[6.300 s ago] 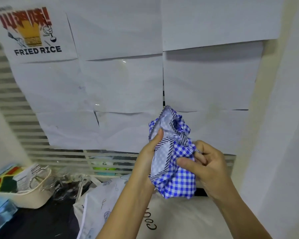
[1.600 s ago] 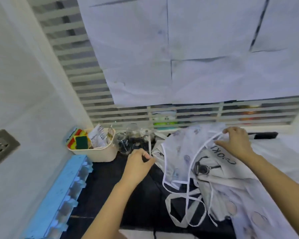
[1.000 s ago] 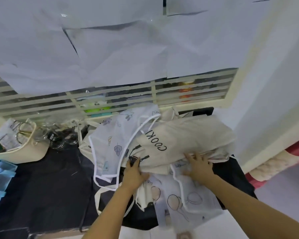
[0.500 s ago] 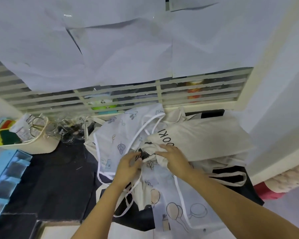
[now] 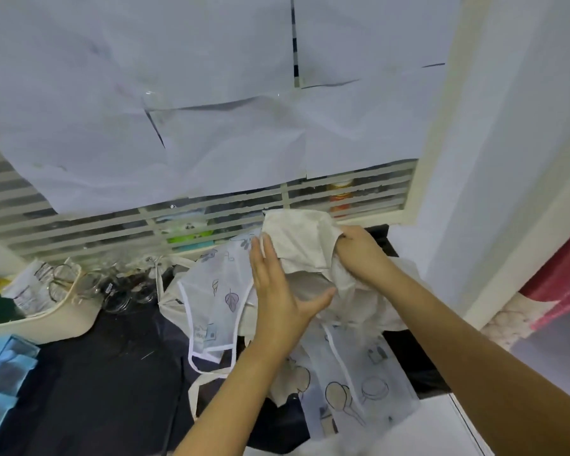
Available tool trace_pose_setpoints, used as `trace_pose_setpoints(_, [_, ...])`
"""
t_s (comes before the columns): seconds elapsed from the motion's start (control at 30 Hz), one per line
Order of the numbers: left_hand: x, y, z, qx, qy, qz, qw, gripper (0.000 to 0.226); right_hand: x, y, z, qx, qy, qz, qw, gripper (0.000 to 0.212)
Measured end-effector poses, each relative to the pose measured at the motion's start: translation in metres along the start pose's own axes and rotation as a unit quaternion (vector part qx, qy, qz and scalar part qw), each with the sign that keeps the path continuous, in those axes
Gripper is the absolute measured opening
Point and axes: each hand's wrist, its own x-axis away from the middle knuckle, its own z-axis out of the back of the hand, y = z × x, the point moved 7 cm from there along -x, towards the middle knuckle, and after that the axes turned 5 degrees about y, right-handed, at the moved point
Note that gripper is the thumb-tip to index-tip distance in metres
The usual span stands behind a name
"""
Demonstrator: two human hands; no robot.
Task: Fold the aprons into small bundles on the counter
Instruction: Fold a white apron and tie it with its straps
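Observation:
A heap of aprons lies on the black counter (image 5: 89,383). On top is a cream apron (image 5: 298,240), partly folded over and lifted at its far edge. My right hand (image 5: 359,255) grips a bunch of this cream cloth. My left hand (image 5: 277,291) lies against its left side with straight fingers and the thumb spread underneath. A white apron with leaf prints (image 5: 214,297) and white trim lies to the left. Another white apron with balloon drawings (image 5: 352,390) hangs toward the counter's front edge.
A cream basket (image 5: 43,320) with sponges and papers stands at the left, with glass jars (image 5: 122,291) beside it. A light blue tray (image 5: 0,383) sits at the front left. Slatted window and taped paper sheets rise behind; a white wall stands at the right.
Both hands rose from the middle of the heap. My right hand pulled the cream apron up and folded it over, and my left hand went from pinching cloth to lying flat against it.

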Motion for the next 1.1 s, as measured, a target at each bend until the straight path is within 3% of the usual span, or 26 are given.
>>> trace_pose_setpoints(0.13, [0.007,0.022,0.011,-0.076,0.007,-0.081,0.994,0.120,0.063,-0.034,0.004,-0.024,-0.158,0.020,0.987,0.044])
trace_pose_setpoints(0.23, [0.019,0.045,0.025,-0.081,-0.030,-0.171,0.981,0.082,0.108,-0.042,0.014,-0.013,-0.258,0.023,0.966,0.047])
trace_pose_setpoints(0.33, [0.042,0.067,0.031,-0.042,-0.143,-0.260,0.954,0.040,0.144,-0.037,0.031,-0.039,-0.296,0.000,0.954,0.036])
trace_pose_setpoints(0.43, [0.070,0.084,0.040,0.055,-0.298,-0.167,0.938,0.019,0.179,-0.041,0.044,-0.083,-0.311,0.022,0.947,0.016])
trace_pose_setpoints(0.5, [0.079,0.093,0.051,0.099,-0.321,-0.139,0.932,0.026,0.193,-0.061,0.061,-0.172,-0.278,0.043,0.944,0.006])
trace_pose_setpoints(0.53, [0.078,0.093,0.057,0.110,-0.320,-0.130,0.932,0.035,0.191,-0.063,0.077,-0.240,-0.218,0.044,0.945,0.006])
trace_pose_setpoints(0.57, [0.077,0.090,0.061,0.118,-0.323,-0.119,0.931,0.039,0.186,-0.059,0.094,-0.307,-0.158,0.042,0.937,0.010])
trace_pose_setpoints(0.6, [0.075,0.083,0.064,0.126,-0.330,-0.095,0.931,0.038,0.184,-0.054,0.102,-0.360,-0.149,0.018,0.921,0.019])
trace_pose_setpoints(0.63, [0.072,0.076,0.065,0.129,-0.336,-0.069,0.930,0.036,0.191,-0.056,0.098,-0.381,-0.194,-0.001,0.904,0.025])
trace_pose_setpoints(0.67, [0.070,0.067,0.066,0.126,-0.339,-0.039,0.932,0.039,0.197,-0.062,0.090,-0.400,-0.245,0.040,0.882,0.032])
trace_pose_setpoints(0.7, [0.068,0.059,0.068,0.122,-0.335,-0.012,0.934,0.042,0.193,-0.050,0.099,-0.416,-0.225,0.060,0.879,0.036])
trace_pose_setpoints(0.77, [0.063,0.034,0.070,0.144,-0.320,0.076,0.933,0.039,0.185,-0.016,0.094,-0.442,-0.220,0.020,0.869,0.038])
trace_pose_setpoints(0.83, [0.064,0.008,0.069,0.168,-0.306,0.168,0.922,0.026,0.185,-0.004,0.085,-0.400,-0.171,-0.076,0.897,0.019])
trace_pose_setpoints(0.87, [0.065,0.000,0.069,0.158,-0.294,0.182,0.925,0.012,0.184,0.001,0.074,-0.397,-0.159,-0.146,0.892,0.015])
trace_pose_setpoints(0.9, [0.065,-0.006,0.071,0.127,-0.274,0.170,0.938,0.007,0.186,0.000,0.072,-0.422,-0.140,-0.176,0.878,0.025])
trace_pose_setpoints(0.97, [0.063,-0.011,0.078,0.046,-0.206,0.110,0.971,0.020,0.196,-0.015,0.069,-0.386,-0.095,-0.171,0.901,0.032])
trace_pose_setpoints(1.03, [0.065,-0.005,0.088,-0.007,-0.123,0.049,0.991,0.024,0.193,-0.022,0.063,-0.273,-0.107,-0.150,0.944,0.046])
trace_pose_setpoints(1.1, [0.070,0.008,0.099,-0.003,-0.059,0.012,0.998,0.024,0.190,-0.032,0.052,-0.155,-0.161,-0.135,0.965,0.033])
